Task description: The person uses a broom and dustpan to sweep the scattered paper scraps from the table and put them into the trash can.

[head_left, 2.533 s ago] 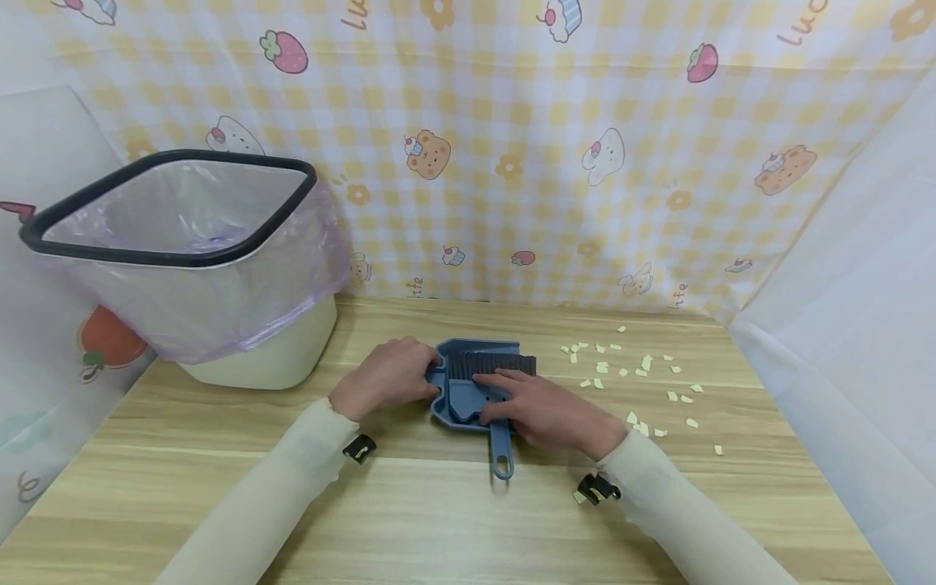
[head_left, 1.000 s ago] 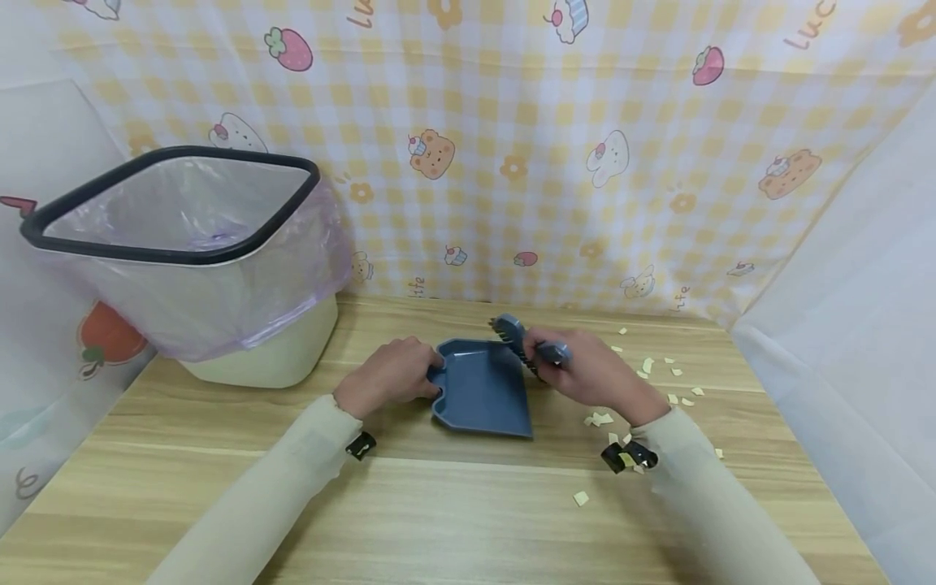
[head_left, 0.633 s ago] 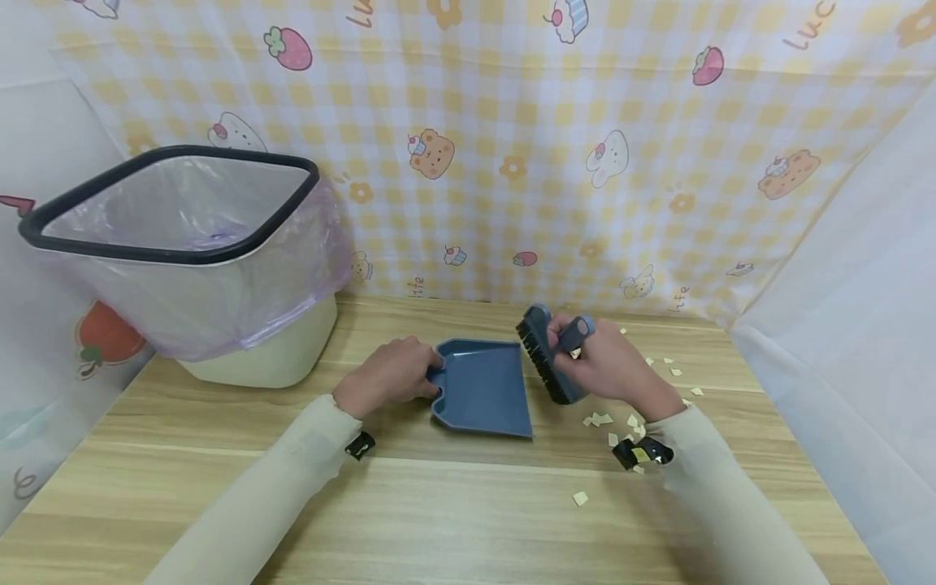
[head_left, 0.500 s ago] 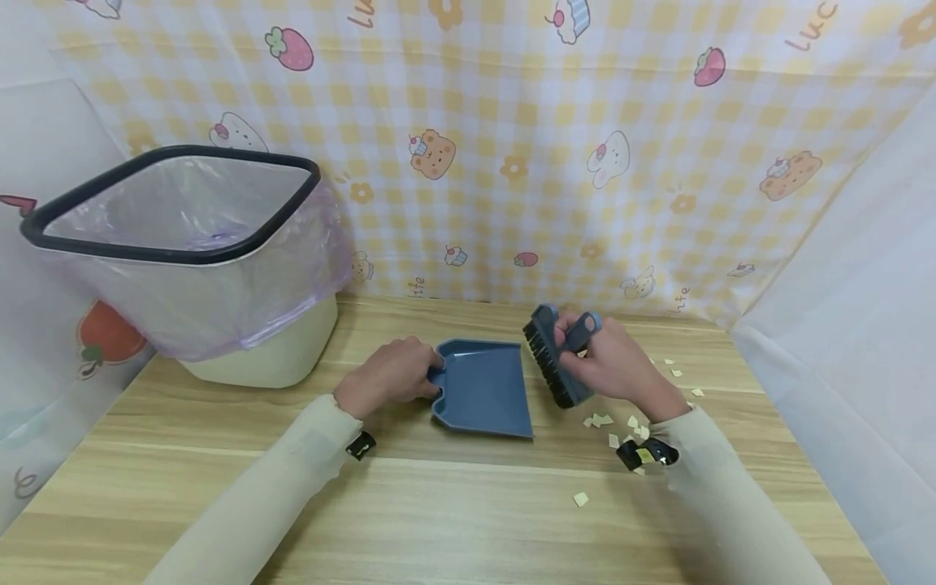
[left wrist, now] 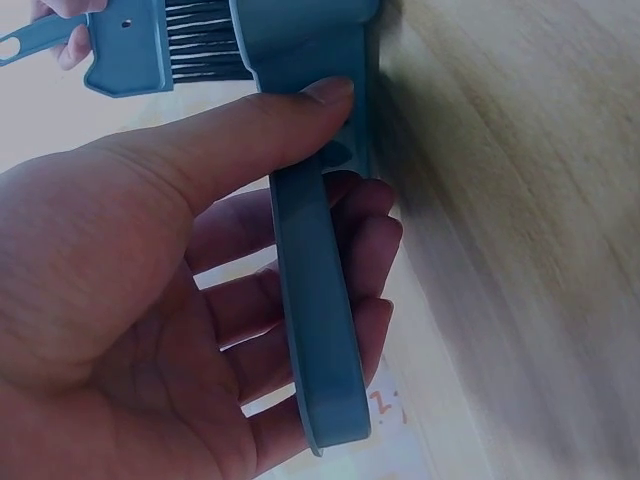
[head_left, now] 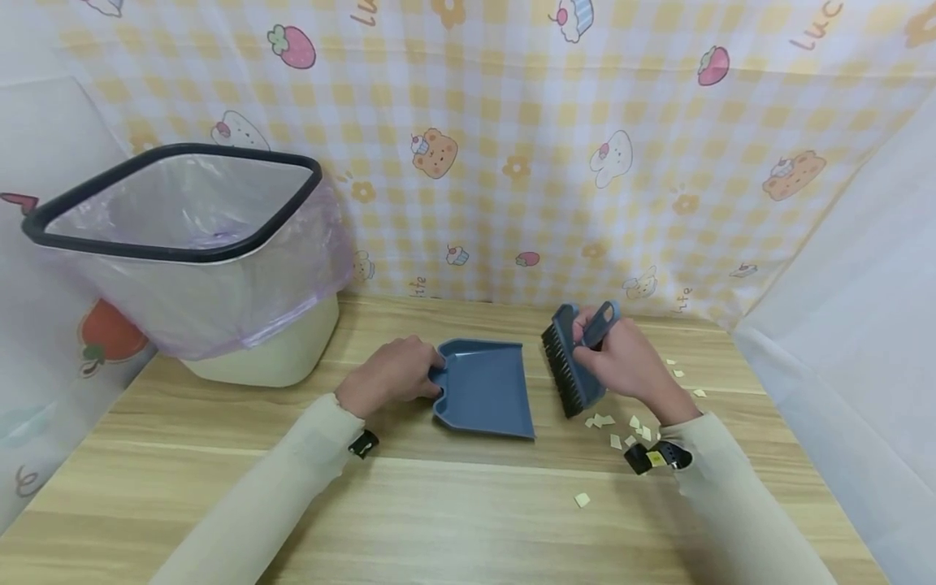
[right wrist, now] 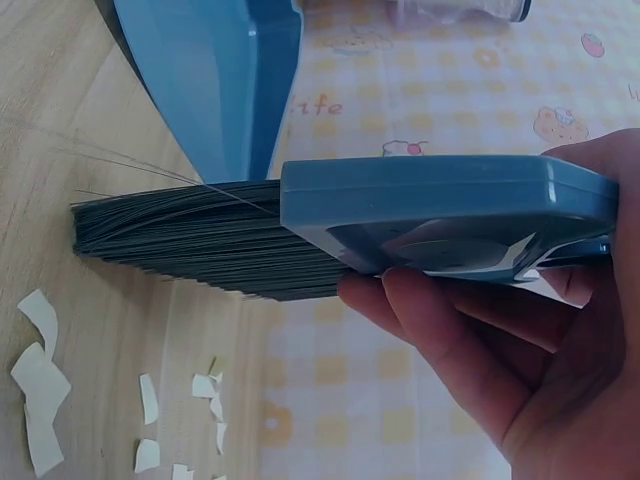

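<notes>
A blue dustpan (head_left: 484,390) lies on the wooden table, its wide mouth facing right. My left hand (head_left: 393,372) grips its handle; in the left wrist view the thumb lies on top of the handle (left wrist: 322,320) and the fingers curl beneath. To the right of the dustpan, my right hand (head_left: 621,357) holds a blue hand brush (head_left: 578,366) with dark bristles pointing left and down. The right wrist view shows the bristles (right wrist: 200,240) spread near the table, beside the dustpan's edge. Small pale-yellow paper scraps (head_left: 642,431) lie around and beneath the right wrist.
A cream bin (head_left: 292,345) with a black rim and a lilac liner bag stands at the back left. One scrap (head_left: 582,500) lies apart near the front. A yellow checked cloth (head_left: 483,162) hangs behind the table.
My right hand has lifted the brush out of the dustpan, turned it bristles leftward and carried it right. Some scraps near the back are now hidden behind that hand. My left hand keeps its grip.
</notes>
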The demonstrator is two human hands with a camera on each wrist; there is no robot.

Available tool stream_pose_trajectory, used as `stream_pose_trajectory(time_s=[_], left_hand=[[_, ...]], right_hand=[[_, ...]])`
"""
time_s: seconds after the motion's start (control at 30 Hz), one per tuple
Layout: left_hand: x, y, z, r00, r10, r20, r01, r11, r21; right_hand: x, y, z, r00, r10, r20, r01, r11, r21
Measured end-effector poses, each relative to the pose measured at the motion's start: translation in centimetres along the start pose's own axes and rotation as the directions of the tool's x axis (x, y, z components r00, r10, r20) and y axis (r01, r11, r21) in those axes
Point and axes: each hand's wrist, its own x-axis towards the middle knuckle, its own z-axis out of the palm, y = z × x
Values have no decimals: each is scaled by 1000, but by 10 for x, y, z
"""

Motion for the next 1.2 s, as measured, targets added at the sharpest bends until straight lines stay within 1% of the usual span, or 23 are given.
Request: stream_pose_trajectory(time_s=[0.27, 0.53, 0.77, 0.97, 1.2], left_hand=[[0, 0, -3, 1000, -6, -7, 6, 1000, 11], [1, -2, -2, 1000, -3, -9, 3, 1000, -4], [0, -3, -1, 1000, -4, -9, 4, 1000, -31], [0, -3, 0, 1000, 7, -22, -8, 1000, -22], [-1, -1, 0, 1000, -6, -16, 6, 1000, -20]], right_hand=[[2, 2, -1, 999, 30, -14, -30, 999, -28], [5, -1, -2, 997, 71, 18, -70, 997, -39], [5, -1, -2, 994, 102, 37, -102, 995, -14], [4, -2, -4, 990, 126, 63, -128, 992, 21], [5, -3, -8, 990, 114, 77, -117, 993, 33]])
